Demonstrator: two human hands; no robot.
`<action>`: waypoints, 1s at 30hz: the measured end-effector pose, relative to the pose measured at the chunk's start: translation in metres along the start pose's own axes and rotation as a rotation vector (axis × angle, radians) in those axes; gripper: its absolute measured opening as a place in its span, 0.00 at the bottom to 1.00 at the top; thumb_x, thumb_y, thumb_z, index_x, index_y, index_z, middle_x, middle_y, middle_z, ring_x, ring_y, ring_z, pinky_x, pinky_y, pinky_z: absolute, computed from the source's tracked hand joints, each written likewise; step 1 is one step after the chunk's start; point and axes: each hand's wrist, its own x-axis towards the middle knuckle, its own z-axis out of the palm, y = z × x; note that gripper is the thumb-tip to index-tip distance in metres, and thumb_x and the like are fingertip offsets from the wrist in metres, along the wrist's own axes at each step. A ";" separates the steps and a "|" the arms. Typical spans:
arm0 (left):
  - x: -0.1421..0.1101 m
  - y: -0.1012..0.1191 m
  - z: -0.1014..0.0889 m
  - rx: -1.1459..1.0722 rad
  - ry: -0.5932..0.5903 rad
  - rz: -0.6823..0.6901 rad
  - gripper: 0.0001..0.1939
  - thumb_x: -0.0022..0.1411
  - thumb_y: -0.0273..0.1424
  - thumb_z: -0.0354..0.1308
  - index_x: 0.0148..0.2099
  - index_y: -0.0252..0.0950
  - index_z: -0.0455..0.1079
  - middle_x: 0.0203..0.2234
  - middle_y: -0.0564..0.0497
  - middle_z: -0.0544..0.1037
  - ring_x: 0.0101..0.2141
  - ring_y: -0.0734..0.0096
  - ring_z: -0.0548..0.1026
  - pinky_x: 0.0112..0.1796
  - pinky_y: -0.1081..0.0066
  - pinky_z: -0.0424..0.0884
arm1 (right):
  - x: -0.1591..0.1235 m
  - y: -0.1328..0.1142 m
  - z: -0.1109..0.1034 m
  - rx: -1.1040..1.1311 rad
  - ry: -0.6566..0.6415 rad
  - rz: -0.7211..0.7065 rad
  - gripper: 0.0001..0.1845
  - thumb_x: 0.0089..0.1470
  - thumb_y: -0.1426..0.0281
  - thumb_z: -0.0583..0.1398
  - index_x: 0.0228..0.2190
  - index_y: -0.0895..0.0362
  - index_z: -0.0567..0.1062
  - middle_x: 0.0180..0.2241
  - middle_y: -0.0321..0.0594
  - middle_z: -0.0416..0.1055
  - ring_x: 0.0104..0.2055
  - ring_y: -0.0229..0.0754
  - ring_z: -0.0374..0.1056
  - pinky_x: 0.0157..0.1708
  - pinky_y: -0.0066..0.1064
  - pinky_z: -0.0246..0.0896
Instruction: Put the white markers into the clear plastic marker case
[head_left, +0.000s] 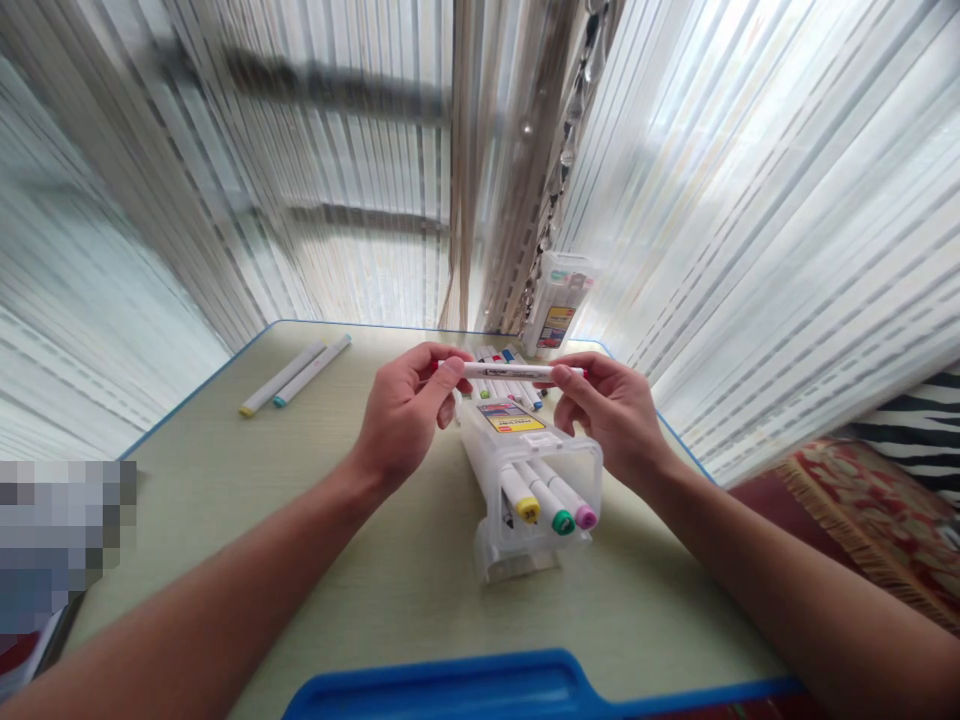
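Between my two hands a white marker [517, 372] with red ends is held level, its printed side towards me. My left hand [416, 405] pinches its left end, and my right hand [611, 405] pinches the other end. Just below it, a clear plastic marker case [480, 450] lies on its side with its open mouth facing me. Inside are a yellow-ended marker [527, 508], a green-ended marker [561, 520] and a pink-ended marker [583, 515]. Behind the held marker lie several loose markers [531, 395], partly hidden by it and my hands.
On the table [315, 560], a yellow-tipped marker [281, 380] and a teal-tipped marker [311, 370] lie at the back left. A second clear case [559, 305] stands upright at the back right, against the string curtain [360, 150]. A blue tray edge [450, 685] borders the front.
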 end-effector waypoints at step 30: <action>0.000 -0.004 0.000 -0.079 0.018 -0.026 0.12 0.67 0.32 0.53 0.42 0.28 0.73 0.24 0.50 0.74 0.17 0.79 0.64 0.19 0.75 0.60 | -0.001 -0.001 -0.001 0.113 0.003 0.045 0.12 0.57 0.62 0.66 0.36 0.58 0.79 0.33 0.42 0.81 0.15 0.34 0.68 0.13 0.26 0.60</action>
